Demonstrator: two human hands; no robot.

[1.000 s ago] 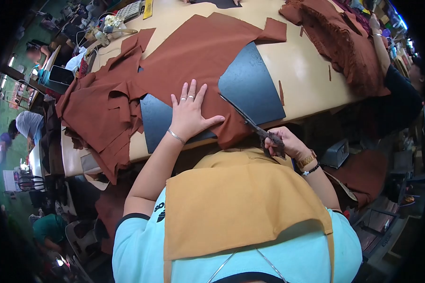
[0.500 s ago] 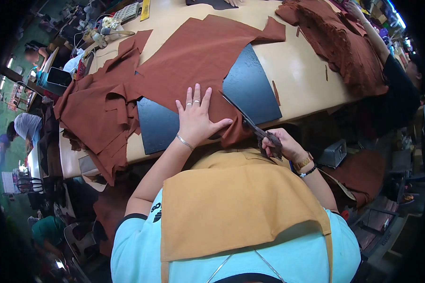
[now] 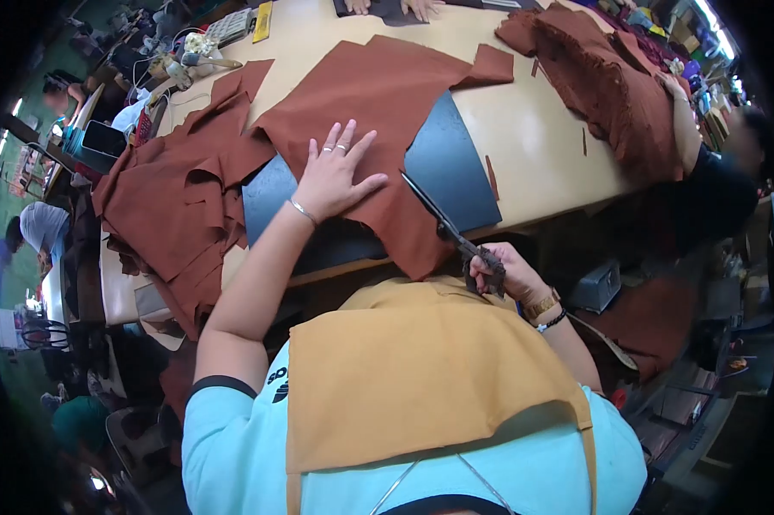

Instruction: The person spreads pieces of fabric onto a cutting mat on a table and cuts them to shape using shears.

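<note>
Brown-red sheet, one, under hand and scissors

Principal item: a brown-red sheet (image 3: 361, 94), lying spread across the tabletop (image 3: 533, 137) and partly covering a blue-grey board (image 3: 460, 163). Its narrow near end is reaching past the board towards the wearer's apron (image 3: 438, 386).

Step in hand, as I am judging it from where I am standing: a cutting step, one side steadying, the other bringing the tool. The next move appears to be calling for a flat, unshifting sheet, blades following its right edge, and the thumb staying clear of the tip.

Left hand (image 3: 331, 176): resting palm down on the sheet, fingers spreading, grasping nothing; the sheet is lying directly beneath it.

Right hand (image 3: 511, 270): closing around the handles of dark scissors (image 3: 447, 227), just beyond the sheet's near right edge. The tip is pointing near the left thumb; whether material is sitting between the blades, I cannot tell.

Outward: a thin strip (image 3: 492, 177) is lying right of the board; a left-hand pile (image 3: 168, 202) of similar pieces is overhanging the near edge; a right-hand heap (image 3: 610, 94) is lying by a co-worker's hand (image 3: 674, 86).
</note>
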